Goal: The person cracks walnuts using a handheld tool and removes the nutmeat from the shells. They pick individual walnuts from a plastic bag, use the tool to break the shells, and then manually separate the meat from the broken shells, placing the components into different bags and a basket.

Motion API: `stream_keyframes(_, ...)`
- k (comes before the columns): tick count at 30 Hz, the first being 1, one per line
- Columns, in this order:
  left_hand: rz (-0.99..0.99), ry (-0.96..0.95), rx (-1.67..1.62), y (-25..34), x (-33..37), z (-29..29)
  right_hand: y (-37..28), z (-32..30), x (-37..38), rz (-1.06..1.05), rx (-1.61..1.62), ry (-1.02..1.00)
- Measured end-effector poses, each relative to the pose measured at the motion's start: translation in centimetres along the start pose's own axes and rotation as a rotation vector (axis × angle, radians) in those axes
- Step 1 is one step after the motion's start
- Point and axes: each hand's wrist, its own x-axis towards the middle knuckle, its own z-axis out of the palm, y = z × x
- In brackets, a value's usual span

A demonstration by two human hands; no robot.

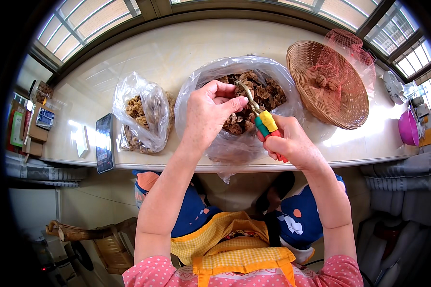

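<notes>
My right hand (288, 140) is wrapped round the handles of a pair of pruning shears (265, 123). The grips are red with green and yellow wrapping, and the curved metal blades point up and left. My left hand (211, 111) is closed in a pinch right beside the blades; whatever lies between its fingertips is mostly hidden. Both hands are over a large clear plastic bag (194, 91), its mouth spread wide. Inside are many dark brown, shrivelled pieces (269, 92) that look like dried mushrooms.
Left of the big bag stands a smaller clear bag (151, 112) with lighter brown dried pieces. A phone (105, 143) and a white object (82, 141) lie farther left. At right is a wicker basket (342, 107) with red netting (347, 48), then a magenta bowl (408, 126).
</notes>
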Motion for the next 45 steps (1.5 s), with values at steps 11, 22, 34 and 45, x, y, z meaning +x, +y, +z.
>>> stream_keyframes(11,0.028,-0.007,-0.188,0.3,0.1,-0.6,1.0,-0.8,0.4,-0.014,0.306,-0.173)
stream_keyframes(22,-0.013,-0.050,-0.139,0.2,-0.1,-0.3,0.8,0.1,-0.2,-0.001,0.198,-0.096)
stream_keyframes(34,0.002,-0.081,-0.226,0.3,-0.4,-0.1,0.5,0.0,-0.7,-0.028,0.292,-0.093)
stream_keyframes(45,0.014,-0.069,-0.211,0.6,-0.3,-0.2,0.9,0.3,-0.4,-0.031,0.260,-0.062)
